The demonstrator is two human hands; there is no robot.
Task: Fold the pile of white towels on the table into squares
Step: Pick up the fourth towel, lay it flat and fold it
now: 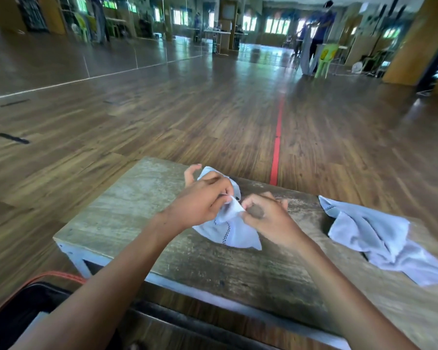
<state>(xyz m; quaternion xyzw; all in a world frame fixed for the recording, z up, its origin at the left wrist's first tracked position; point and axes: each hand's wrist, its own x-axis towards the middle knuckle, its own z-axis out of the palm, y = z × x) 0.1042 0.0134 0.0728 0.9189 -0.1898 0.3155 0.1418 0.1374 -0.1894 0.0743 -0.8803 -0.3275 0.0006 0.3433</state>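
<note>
Drooping onto the counter's middle, a white towel is pinched by left hand and right hand, held close together; the crumpled pile is seen to the right, nearer the right hand.

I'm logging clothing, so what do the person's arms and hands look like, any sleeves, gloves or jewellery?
The left forearm and right forearm are bare to the frame's edge, no sleeves. The left hand and right hand wear no gloves; no watch, bracelet or ring is visible. The right hand's back has a small dark patch.
</note>
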